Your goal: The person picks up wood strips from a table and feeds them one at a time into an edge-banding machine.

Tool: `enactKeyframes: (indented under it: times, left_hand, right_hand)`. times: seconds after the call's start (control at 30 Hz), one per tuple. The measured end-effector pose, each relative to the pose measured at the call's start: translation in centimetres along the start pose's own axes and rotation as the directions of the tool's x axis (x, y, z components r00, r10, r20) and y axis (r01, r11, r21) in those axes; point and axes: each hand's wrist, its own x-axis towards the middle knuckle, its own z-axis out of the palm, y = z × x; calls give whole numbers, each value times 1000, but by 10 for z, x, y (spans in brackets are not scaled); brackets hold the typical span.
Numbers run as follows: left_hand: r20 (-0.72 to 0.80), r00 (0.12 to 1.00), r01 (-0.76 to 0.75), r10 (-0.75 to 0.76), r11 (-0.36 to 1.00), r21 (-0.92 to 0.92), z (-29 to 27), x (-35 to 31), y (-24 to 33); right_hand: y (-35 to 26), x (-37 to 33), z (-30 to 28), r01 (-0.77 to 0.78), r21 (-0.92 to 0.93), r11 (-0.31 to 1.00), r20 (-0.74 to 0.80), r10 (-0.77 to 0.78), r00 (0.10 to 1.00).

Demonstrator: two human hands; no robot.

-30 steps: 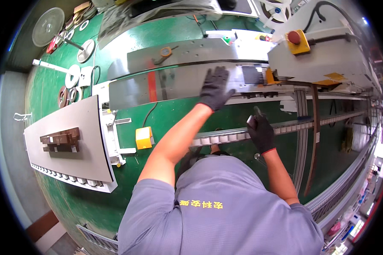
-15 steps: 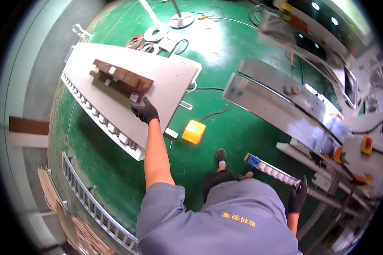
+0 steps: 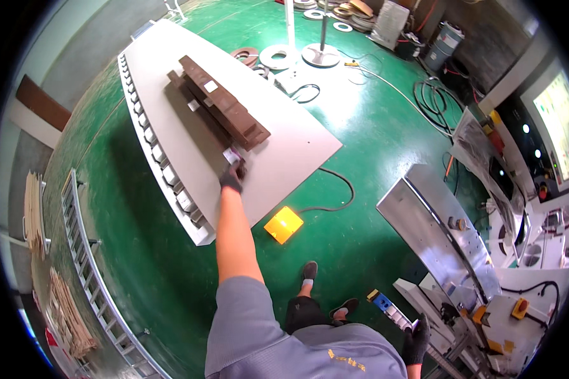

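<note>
My left arm reaches over the pale panel (image 3: 284,132). My left hand (image 3: 232,175), in a dark glove, is closed at the near end of the lower brown board (image 3: 199,117), beside its white label (image 3: 231,155); the fingertips are partly blurred. A second brown board (image 3: 224,104) lies alongside and overlaps it. Low on the right, my gloved right hand (image 3: 416,340) closes over the edge of a roller rail (image 3: 393,311) with a blue end block. Part of that hand's grip is hidden.
A yellow box (image 3: 284,225) with a cable stands on the green floor by the panel's near corner. A metal machine (image 3: 433,234) is to the right. A ladder-like roller frame (image 3: 98,271) runs along the left. Tape rolls (image 3: 277,58) and a stand base (image 3: 320,55) lie beyond.
My left hand has gone from spread fingers near the boards to closed at the lower board's end. My view has turned right. The right hand stays at the roller rail.
</note>
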Motion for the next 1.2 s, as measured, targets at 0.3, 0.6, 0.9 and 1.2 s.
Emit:
enactKeyframes:
  times: [0.3,0.6,0.9,1.2]
  left_hand:
    - [19,951,291,-309,871,-395,-51,-338,-163]
    - [-409,803,91,434,588,803,-67,-517,-13]
    - [506,131,-698,853,-283,658,94,-607,213]
    - [597,-16,-845,802,-330,421,159,-618,211]
  right_hand:
    - [-68,90,46,350,39,936,198,-350,915]
    - [-240,91,98,568,438,697,505,-713,486]
    - [-381,-42,78,610,792,-21,5,-999,-41]
    - [-379,-40,30,654,756,-20,-53,-998,30]
